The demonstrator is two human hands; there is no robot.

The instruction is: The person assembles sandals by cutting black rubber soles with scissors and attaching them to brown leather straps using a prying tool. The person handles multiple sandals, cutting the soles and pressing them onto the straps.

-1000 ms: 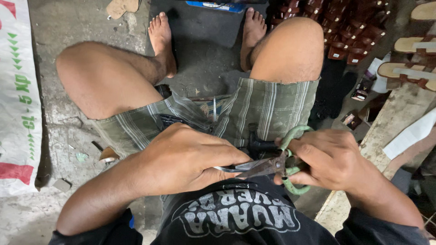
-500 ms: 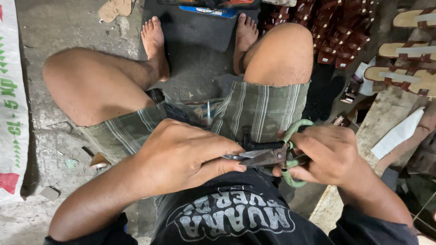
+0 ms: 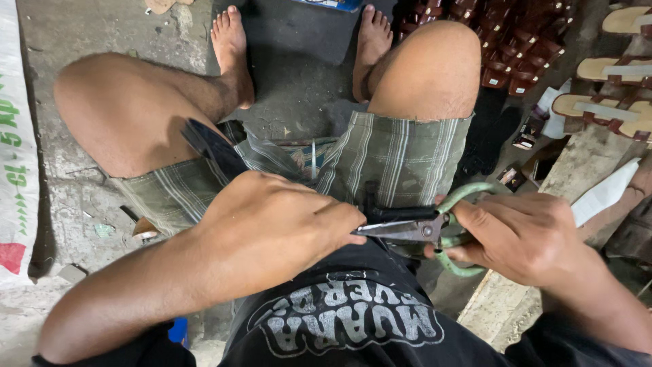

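Observation:
I sit with my knees apart over a concrete floor. My right hand (image 3: 526, 234) grips green-handled scissors (image 3: 424, 230), with the metal blades pointing left. My left hand (image 3: 272, 228) is closed around a dark flat strip (image 3: 212, 146), which sticks up and left from under the hand over my thigh. The blade tips meet my left fingers, and the cutting point itself is hidden by the hand.
Tan sandal soles (image 3: 611, 68) lie on a wooden board (image 3: 577, 170) at the right. A pile of dark red straps (image 3: 516, 41) sits at the top right. A white printed sack (image 3: 17, 156) lines the left edge. Small scraps dot the floor (image 3: 75, 217).
The dark strip now sticks out up and left from under my left hand; earlier it was hidden. Both hands stay together at the scissors.

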